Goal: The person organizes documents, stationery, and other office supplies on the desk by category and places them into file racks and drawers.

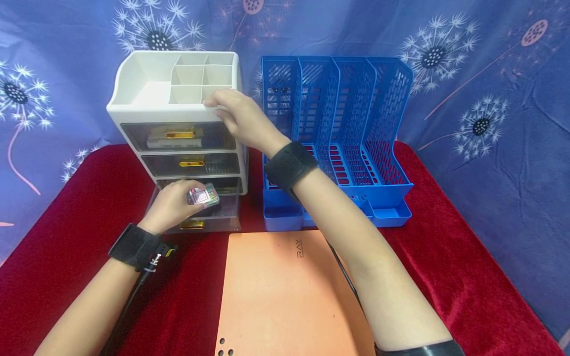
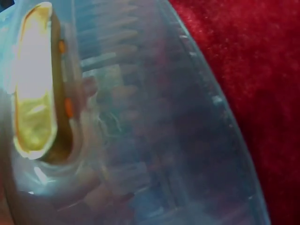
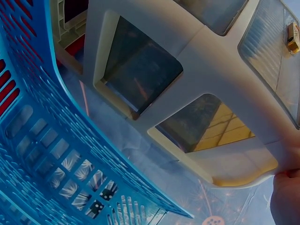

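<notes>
My left hand [image 1: 174, 203] pinches a small clear case [image 1: 205, 195] with a red-and-white label and greenish contents. It holds the case over the pulled-out bottom drawer [image 1: 227, 213] of a white desktop drawer organizer [image 1: 156, 112]. That drawer is see-through with a gold handle [image 2: 35, 84], which fills the left side of the left wrist view. On the organizer's top front rim, toward its right end, my right hand [image 1: 242, 116] grips with fingertips over the edge and thumb in front. Part of that hand [image 3: 287, 197] shows at the right wrist view's lower right, against the organizer's frame.
Two dark see-through drawers, the top one [image 1: 156, 137] and the middle one [image 1: 169, 165], are closed. A blue file rack [image 1: 338, 190] stands to the right, behind my right forearm. An orange board [image 1: 276, 291] lies in front on the red cloth [image 1: 49, 247].
</notes>
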Demonstrator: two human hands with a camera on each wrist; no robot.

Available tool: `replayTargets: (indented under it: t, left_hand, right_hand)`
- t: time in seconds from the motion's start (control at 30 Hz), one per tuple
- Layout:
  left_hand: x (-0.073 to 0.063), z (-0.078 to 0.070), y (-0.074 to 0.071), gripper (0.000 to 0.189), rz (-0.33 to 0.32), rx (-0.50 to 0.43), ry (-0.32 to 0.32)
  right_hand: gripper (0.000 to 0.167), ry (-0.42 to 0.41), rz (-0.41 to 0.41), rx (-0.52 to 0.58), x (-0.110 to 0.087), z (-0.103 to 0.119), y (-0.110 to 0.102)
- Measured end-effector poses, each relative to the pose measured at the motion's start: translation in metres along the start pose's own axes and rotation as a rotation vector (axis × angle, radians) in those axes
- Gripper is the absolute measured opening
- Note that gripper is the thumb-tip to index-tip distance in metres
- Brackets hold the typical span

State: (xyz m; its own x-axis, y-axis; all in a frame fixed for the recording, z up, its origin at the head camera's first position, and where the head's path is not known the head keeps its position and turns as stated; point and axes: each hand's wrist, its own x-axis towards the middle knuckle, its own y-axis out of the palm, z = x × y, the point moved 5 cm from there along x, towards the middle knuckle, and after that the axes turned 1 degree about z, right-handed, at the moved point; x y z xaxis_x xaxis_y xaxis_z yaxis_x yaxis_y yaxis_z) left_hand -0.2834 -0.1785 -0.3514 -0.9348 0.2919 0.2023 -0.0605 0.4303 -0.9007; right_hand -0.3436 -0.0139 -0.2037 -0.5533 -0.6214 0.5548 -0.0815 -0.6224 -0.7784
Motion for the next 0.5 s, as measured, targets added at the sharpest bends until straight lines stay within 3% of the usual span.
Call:
replayTargets:
  t: [0.3, 0.5]
  left_hand:
    - [0.0039, 0.0037, 0.0064, 0.040, 0.064, -0.035, -0.006]
    - [0.0066, 0.0064, 0.0105, 0.040, 0.120, -0.049, -0.044]
  right_hand:
    - [0.021, -0.008, 0.002, 0.005, -0.0008, 0.0005, 0.0003]
    - [0.022, -0.007, 0.000, -0.003, -0.0009, -0.0001, 0.0006]
